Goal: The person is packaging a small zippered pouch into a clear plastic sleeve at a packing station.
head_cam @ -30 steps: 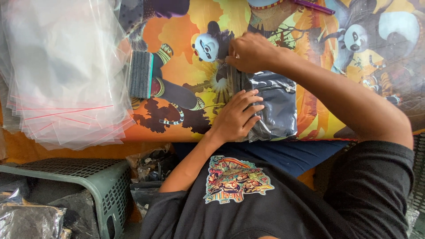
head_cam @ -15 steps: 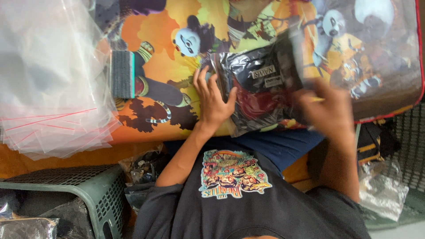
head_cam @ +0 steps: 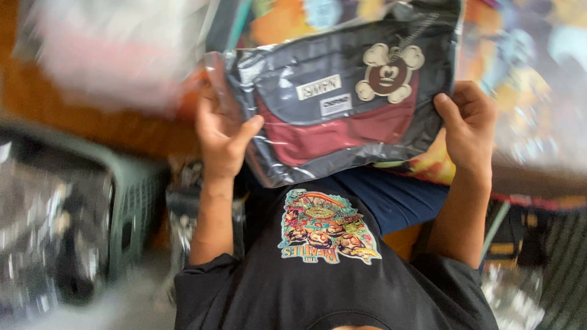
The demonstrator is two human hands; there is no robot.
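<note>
Left hand (head_cam: pixel 223 143): you grip the clear plastic bag holding a dark-and-red folded pouch (head_cam: pixel 342 98), centre frame.
Right hand (head_cam: pixel 468 122): clamped on its other edge; keep it level.

Both arms are up in front of the chest, forearms rising side by side, elbows bent. Left hand (head_cam: pixel 221 139) in a firm grip, thumb pressed forward, fingers curled behind. Right hand (head_cam: pixel 468 125) mirrors it, thumb stretched along the front, wrist straight.
</note>
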